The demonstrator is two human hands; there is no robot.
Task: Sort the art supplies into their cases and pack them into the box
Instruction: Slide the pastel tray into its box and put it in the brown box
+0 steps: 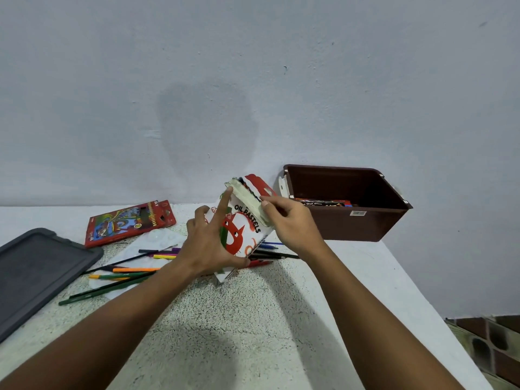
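Note:
A white and red oil pastels case (244,229) stands tilted on the speckled table (253,319), its top flap open. My left hand (209,243) holds its lower front, index finger stretched up to the top edge. My right hand (287,222) pinches the pale inner flap at the top right. A brown plastic box (363,223) sits to the right against the wall, with a flat case (323,203) inside. A red coloured-pencil case (126,223) lies at the back left. Several loose pencils and pens (126,273) are scattered left of and behind the pastels case.
A dark grey lid (39,271) lies at the table's left edge. A clear plastic sheet (157,243) lies under the pencils. The grey wall runs close behind. The table's right edge drops to a tiled floor (489,347).

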